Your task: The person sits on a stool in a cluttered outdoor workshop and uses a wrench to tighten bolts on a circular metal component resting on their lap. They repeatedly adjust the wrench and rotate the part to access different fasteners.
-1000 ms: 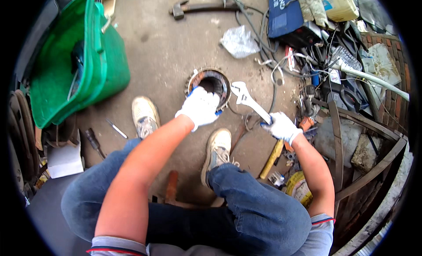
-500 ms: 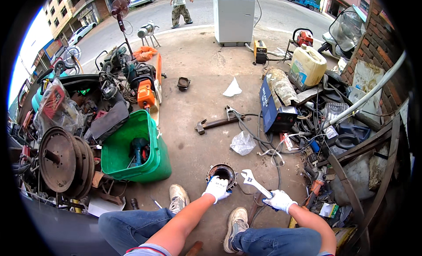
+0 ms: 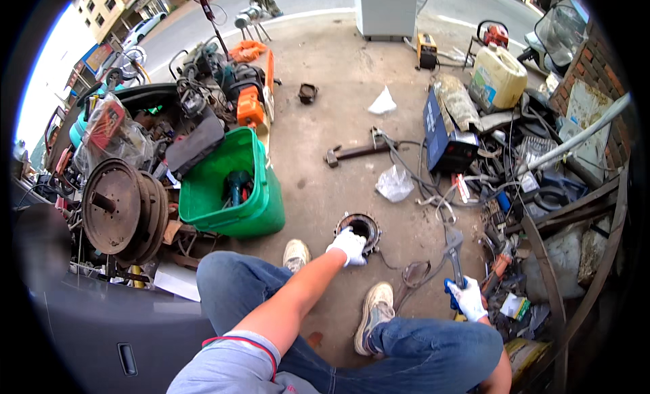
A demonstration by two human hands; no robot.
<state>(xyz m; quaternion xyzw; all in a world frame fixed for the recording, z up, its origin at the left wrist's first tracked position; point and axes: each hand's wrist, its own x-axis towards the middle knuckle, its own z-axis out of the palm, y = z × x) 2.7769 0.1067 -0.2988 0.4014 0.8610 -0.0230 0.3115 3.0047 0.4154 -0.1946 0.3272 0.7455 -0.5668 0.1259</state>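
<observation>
A round, dark metal housing (image 3: 372,222) with a hollow middle and a lugged rim stands on the ground between my feet. My left hand (image 3: 349,246), in a white glove, is closed over its near left rim, with fingertips hidden at the opening. To the right, my gloved right hand (image 3: 468,299) grips the handle of an adjustable wrench (image 3: 454,253). The wrench's head points away from me, apart from the housing, near a dark cable on the ground.
A green bucket (image 3: 271,208) with a power tool stands left, beside rusty wheel rims (image 3: 112,208). Ahead lie a hammer (image 3: 355,152) and a crumpled clear plastic bag (image 3: 395,184). A blue welding machine (image 3: 447,140), cables and scrap crowd the right. A dark panel (image 3: 122,319) is at lower left.
My right hand has drawn the wrench away from the housing, toward the right and nearer to me, turning its head forward. My left hand stays at the rim. The whole view has shifted.
</observation>
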